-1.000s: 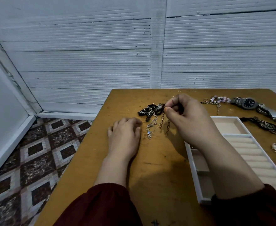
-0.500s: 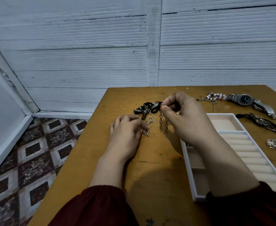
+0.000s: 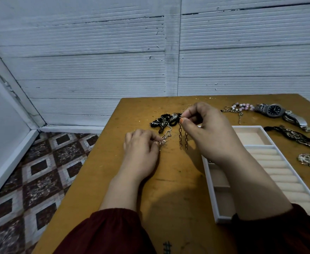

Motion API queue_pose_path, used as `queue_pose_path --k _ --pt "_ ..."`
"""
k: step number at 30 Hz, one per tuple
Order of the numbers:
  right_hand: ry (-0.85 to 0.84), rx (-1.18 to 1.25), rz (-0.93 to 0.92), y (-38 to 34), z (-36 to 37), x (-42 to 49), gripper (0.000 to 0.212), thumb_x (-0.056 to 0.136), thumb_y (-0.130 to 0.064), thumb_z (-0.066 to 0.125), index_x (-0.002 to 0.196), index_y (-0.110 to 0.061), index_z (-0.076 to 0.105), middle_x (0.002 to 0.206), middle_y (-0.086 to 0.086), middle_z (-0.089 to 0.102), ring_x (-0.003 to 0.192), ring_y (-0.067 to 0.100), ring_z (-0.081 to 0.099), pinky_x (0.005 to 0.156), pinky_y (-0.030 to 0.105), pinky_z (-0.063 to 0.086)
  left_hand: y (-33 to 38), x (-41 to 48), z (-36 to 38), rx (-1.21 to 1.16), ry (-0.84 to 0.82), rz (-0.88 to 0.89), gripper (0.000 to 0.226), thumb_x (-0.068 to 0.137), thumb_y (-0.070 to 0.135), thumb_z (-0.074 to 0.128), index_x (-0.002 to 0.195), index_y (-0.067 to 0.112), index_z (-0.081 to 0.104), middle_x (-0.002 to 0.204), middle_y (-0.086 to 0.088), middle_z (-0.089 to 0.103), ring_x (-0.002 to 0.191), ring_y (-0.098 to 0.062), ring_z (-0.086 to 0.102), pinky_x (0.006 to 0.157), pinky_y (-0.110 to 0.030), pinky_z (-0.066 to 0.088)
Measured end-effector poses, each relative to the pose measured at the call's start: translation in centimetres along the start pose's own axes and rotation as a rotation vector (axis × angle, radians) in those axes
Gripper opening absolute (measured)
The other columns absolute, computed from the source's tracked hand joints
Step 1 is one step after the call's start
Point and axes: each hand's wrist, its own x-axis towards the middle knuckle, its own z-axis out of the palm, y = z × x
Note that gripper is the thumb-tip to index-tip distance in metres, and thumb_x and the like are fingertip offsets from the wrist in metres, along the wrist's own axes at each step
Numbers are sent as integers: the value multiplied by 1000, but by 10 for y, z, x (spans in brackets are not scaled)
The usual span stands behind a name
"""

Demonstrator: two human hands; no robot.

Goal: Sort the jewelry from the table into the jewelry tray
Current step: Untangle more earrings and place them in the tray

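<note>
Jewelry tangle (image 3: 166, 121) sits at the far middle of the wooden table (image 3: 132, 110) in the head view, a knot of black beads and silvery bits just left of the jewelry tray (image 3: 222, 218). The right hand (image 3: 211, 132) is up over it, thumb and forefinger pinching a brown link chain (image 3: 180, 138) at the top so two strands hang straight down, ends near the tabletop. The left hand (image 3: 141, 149) lies low on the table, fingertips pinched on a little pendant (image 3: 162, 143) at the end of a thin silver chain (image 3: 167, 133) that runs back into the knot. Tray's white with cream lining: a square compartment at the far end, padded ring rolls down the right side, smaller boxes down the left, and the right forearm crosses over it. Right of the tray on the table: a pink bead bracelet (image 3: 241, 106), a steel wristwatch (image 3: 274, 110) with a dark dial (any brand lettering is too small to read), a black and gold braided piece (image 3: 293, 135) and a silvery clump (image 3: 309, 159) at the frame edge. Only writing-ish thing I can spot is a dark hash-like mark (image 3: 167, 248) at the table's near edge, between the dark red sleeves (image 3: 110, 233).
</note>
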Motion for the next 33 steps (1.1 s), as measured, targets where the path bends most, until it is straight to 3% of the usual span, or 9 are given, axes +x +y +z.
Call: queue_pose_path --k 4,7,12,15,18,24,27,30,33 --pt "3 19 -3 -1 -2 -6 5 90 -20 60 87 -23 61 76 -11 59 73 3 56 64 23 45 3 -3 2 -242 41 -68 14 91 17 54 89 30 56 92 15 57 103 -16 44 81 -22 31" --pt "2 41 -4 -2 -3 -11 5 90 -20 61 87 -24 61 77 -12 60 74 3 57 64 23 44 6 -4 1 -391 81 -95 8 86 25 55 81 30 57 86 7 65 94 -25 58 84 -34 47" --pt "40 98 7 -1 -12 -21 5 89 -21 63 85 -24 62 78 -11 62 73 6 58 63 27 45 25 -8 -2 -728 59 -135 11 86 14 62 81 23 65 78 -5 63 77 -23 58 77 -43 53" --pt "62 143 11 -2 -19 -27 8 89 -22 63 82 -26 61 76 -12 61 73 6 58 66 30 48 33 -10 -5 -736 99 -88 21 89 4 61 79 22 65 76 2 63 72 -12 55 69 -30 48" --pt "89 161 9 -2 -28 -34 10 89 -23 63 81 -28 61 76 -13 61 72 5 59 66 30 49 44 -11 -11 -759 115 -54 21 89 4 60 81 23 65 78 1 62 74 -13 54 68 -26 45" --pt "157 229 6 2 -49 -45 11 89 -20 63 82 -28 61 77 -12 62 74 -3 57 60 9 41 64 -16 -15 -784 123 -16 7 82 14 65 84 20 67 84 -5 65 78 -14 58 72 -21 47" --pt "198 232 0 3 -59 -49 12 89 -20 63 81 -27 61 77 -12 61 73 -3 57 61 12 43 77 -21 -11 -819 120 -23 12 86 7 64 84 19 66 82 -2 63 78 -13 56 63 -13 47" --pt "229 239 12 4 -71 -57 11 89 -20 63 81 -27 60 76 -13 61 69 -2 56 62 20 49 89 -26 -7 -818 122 0 20 88 0 60 84 19 65 81 0 63 79 -14 55 70 -17 47" --pt "255 235 13 6 -83 -65 11 89 -19 63 81 -27 61 77 -13 61 68 -3 56 60 12 44 103 -32 -4 -835 101 7 15 86 5 64 84 20 66 83 0 64 81 -13 56 78 -23 48"
